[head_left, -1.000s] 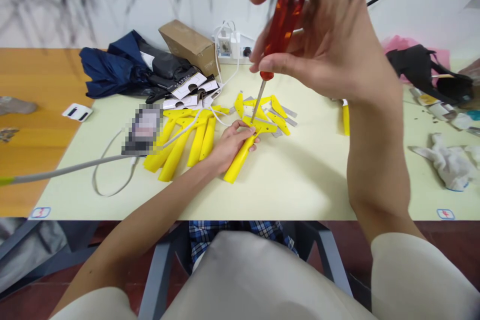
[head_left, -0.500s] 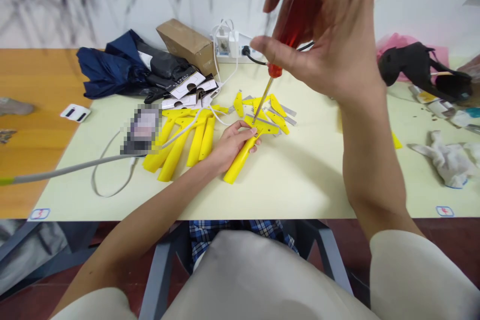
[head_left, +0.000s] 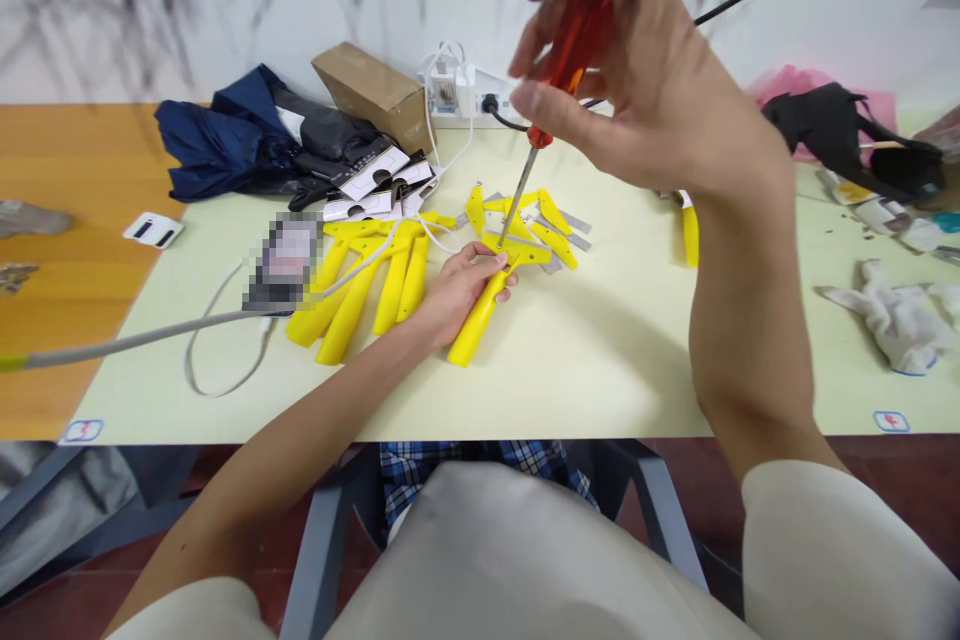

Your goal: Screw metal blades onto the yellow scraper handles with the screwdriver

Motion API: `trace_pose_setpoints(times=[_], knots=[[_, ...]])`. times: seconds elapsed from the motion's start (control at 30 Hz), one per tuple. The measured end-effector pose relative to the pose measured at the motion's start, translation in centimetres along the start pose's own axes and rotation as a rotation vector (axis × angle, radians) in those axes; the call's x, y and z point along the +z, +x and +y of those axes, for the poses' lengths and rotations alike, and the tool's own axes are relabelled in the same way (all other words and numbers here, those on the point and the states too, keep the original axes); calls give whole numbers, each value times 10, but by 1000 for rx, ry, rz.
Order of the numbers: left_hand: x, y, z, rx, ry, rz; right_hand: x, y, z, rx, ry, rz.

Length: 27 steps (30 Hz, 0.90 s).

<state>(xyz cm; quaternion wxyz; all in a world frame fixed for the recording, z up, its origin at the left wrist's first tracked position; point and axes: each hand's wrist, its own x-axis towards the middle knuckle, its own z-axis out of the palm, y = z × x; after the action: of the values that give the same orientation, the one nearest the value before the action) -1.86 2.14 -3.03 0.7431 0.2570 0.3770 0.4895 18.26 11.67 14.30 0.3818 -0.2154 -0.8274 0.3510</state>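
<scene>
My left hand (head_left: 463,292) is closed round a yellow scraper (head_left: 475,328), just below its wide head. The scraper slants on the table, with a grey blade edge along the top of its head. In my right hand (head_left: 637,90) is a screwdriver (head_left: 576,32) with a see-through red handle, its thumb and fingers about the grip. The metal shaft slopes down to the left, and its tip meets a screw at the left end of the scraper head. Loose yellow head pieces (head_left: 555,212) and grey blades (head_left: 576,222) lie just behind.
Several yellow scraper handles (head_left: 349,315) lie left of my left hand, beside a blurred phone (head_left: 283,260) and a white cable. Behind are a cardboard box (head_left: 375,90), dark blue plastic (head_left: 214,135) and a power strip (head_left: 480,100). A white glove (head_left: 889,320) lies at right.
My right hand has shifted slightly left and its wrist has turned, fingers moving on the screwdriver handle. The scraper has moved slightly left; the screwdriver tip stays at the same screw.
</scene>
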Motion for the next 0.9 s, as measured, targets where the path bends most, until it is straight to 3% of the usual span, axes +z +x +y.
trace_pose_setpoints(times=[0.1, 0.2, 0.3, 0.47, 0.6, 0.77, 0.9], knots=[[0, 0, 1, -11, -7, 19, 2, -1, -4, -84, -30, 4], [0, 1, 0, -15, 10, 6, 4, -1, -6, -106, -180, 131], [-2, 1, -2, -9, 20, -9, 8, 2, 0, -104, -276, 178], [-2, 1, -2, 4, 14, -15, 19, 5, 0, -140, -76, 103], [-1, 0, -2, -4, 24, -31, 17, 1, -10, -92, -182, 129], [-1, 1, -1, -4, -30, 15, 8, -1, -7, -153, -94, -28], [-1, 0, 0, -8, -21, 21, 7, -2, -8, -150, -137, 45]])
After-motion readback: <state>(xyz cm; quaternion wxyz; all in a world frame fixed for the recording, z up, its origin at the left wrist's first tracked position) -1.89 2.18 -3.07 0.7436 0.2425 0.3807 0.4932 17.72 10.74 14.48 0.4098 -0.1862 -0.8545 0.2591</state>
